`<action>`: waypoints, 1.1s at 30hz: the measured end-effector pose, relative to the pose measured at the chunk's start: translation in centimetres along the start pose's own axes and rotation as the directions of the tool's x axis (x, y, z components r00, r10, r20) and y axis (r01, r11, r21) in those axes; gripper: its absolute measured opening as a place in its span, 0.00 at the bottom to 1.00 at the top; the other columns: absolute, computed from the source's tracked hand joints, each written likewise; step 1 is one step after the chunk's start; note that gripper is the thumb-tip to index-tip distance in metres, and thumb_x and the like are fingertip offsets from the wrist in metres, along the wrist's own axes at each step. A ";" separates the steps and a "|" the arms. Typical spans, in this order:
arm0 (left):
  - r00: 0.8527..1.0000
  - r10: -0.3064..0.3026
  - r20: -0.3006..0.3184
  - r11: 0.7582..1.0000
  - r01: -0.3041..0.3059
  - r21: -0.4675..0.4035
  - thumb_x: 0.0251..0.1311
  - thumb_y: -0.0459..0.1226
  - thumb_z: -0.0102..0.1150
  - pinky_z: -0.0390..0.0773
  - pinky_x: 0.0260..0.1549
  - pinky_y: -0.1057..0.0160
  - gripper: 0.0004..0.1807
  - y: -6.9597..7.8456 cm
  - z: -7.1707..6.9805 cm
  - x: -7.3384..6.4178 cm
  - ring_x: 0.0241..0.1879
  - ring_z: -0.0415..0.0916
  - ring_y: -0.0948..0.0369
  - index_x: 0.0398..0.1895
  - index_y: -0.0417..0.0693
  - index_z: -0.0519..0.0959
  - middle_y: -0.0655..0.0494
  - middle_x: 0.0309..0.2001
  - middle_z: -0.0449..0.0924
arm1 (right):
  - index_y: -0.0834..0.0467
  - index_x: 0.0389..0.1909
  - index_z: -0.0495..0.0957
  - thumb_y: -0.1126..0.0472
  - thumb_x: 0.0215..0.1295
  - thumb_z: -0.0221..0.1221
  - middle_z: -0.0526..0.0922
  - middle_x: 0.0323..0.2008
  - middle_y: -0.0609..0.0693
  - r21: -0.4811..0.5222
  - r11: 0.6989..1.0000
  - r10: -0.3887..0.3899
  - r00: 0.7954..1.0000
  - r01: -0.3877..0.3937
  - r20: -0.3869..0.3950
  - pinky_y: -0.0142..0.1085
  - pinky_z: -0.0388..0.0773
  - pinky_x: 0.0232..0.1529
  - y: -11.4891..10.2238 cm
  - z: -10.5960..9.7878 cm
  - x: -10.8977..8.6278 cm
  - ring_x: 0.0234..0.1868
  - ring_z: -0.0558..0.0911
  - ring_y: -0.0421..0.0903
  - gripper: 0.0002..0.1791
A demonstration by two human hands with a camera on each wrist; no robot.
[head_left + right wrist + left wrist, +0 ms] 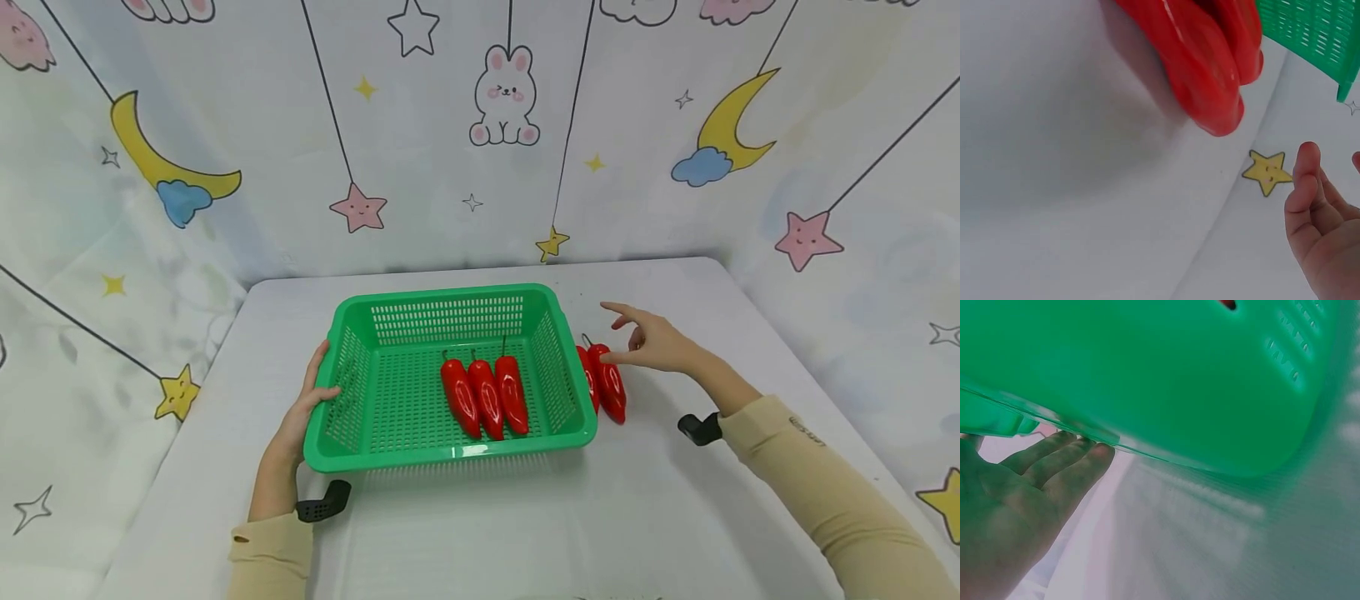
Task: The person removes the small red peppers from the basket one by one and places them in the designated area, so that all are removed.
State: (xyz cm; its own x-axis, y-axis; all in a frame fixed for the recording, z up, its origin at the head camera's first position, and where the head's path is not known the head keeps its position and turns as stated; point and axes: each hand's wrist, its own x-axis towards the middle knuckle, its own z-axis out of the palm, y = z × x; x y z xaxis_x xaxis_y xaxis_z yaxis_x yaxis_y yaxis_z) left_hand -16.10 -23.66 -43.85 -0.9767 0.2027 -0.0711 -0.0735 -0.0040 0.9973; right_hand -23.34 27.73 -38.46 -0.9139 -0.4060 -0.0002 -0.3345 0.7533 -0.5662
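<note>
Pepper point(613, 393), red, tapered, tip bodyward, just left of nearer right hand point(654, 340) (half-spread, empty); gripping rectangular green plastic basket point(397, 461) with left hand point(298, 417).

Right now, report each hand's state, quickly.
Left hand: holding the green basket by its rim.
Right hand: open, holding nothing, near two red peppers.

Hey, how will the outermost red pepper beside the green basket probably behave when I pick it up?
The outermost red pepper may feel slippery, since its skin is glossy. Its rounded body could roll if nudged on the table. It is probably firm rather than floppy, as it looks plump and full.
</note>
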 end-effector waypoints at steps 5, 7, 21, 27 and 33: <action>1.000 0.004 0.004 1.000 -0.004 0.003 0.61 0.33 0.35 0.49 0.54 0.43 0.40 0.1 0.0 0.0 0.67 0.30 0.48 0.70 0.75 0.35 0.59 0.71 0.22 | 0.51 0.69 0.54 0.47 0.51 0.64 0.72 0.52 0.60 0.004 1.000 -0.009 1.000 0.009 0.001 0.40 0.76 0.33 -1.1 -0.5 0.6 0.31 0.77 0.47 0.45; 1.000 0.000 0.002 1.000 0.000 0.003 0.61 0.33 0.35 0.49 0.54 0.42 0.40 0.1 0.0 0.0 0.67 0.29 0.48 0.70 0.75 0.34 0.59 0.71 0.22 | 0.50 0.69 0.54 0.47 0.53 0.63 0.72 0.53 0.60 0.006 1.000 -0.021 1.000 0.021 -0.007 0.42 0.76 0.36 -1.5 -0.6 0.8 0.34 0.77 0.47 0.44; 1.000 -0.010 0.000 1.000 0.010 0.004 0.62 0.33 0.35 0.53 0.52 0.46 0.40 0.1 0.0 0.0 0.66 0.31 0.48 0.70 0.74 0.33 0.60 0.71 0.22 | 0.50 0.68 0.55 0.49 0.53 0.63 0.72 0.52 0.56 0.042 0.996 -0.080 0.996 0.081 -0.034 0.48 0.73 0.45 -5.5 -2.0 1.9 0.42 0.77 0.50 0.42; 1.000 -0.012 -0.001 1.000 0.012 -0.002 0.62 0.33 0.35 0.53 0.52 0.48 0.40 0.2 0.1 0.0 0.66 0.33 0.49 0.70 0.75 0.34 0.60 0.71 0.23 | 0.50 0.65 0.57 0.50 0.50 0.65 0.73 0.51 0.53 0.046 0.992 -0.117 0.992 0.119 -0.041 0.46 0.73 0.46 -7.5 -2.2 2.7 0.43 0.77 0.49 0.42; 1.000 -0.012 -0.002 1.000 0.012 -0.014 0.61 0.33 0.35 0.49 0.54 0.46 0.40 0.3 0.2 0.0 0.67 0.31 0.50 0.70 0.76 0.36 0.61 0.71 0.23 | 0.52 0.66 0.56 0.48 0.50 0.65 0.72 0.53 0.56 0.044 0.982 -0.185 0.983 0.186 -0.017 0.48 0.72 0.48 -8.9 -1.9 3.9 0.44 0.76 0.50 0.44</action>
State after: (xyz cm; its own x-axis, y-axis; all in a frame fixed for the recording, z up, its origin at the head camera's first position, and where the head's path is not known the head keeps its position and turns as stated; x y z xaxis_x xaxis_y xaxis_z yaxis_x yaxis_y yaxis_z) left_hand -16.07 -23.47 -43.55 -0.9761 0.2012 -0.0828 -0.0876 -0.0151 0.9960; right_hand -24.39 20.47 -31.85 -0.8400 -0.5294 0.1191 -0.4881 0.6412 -0.5921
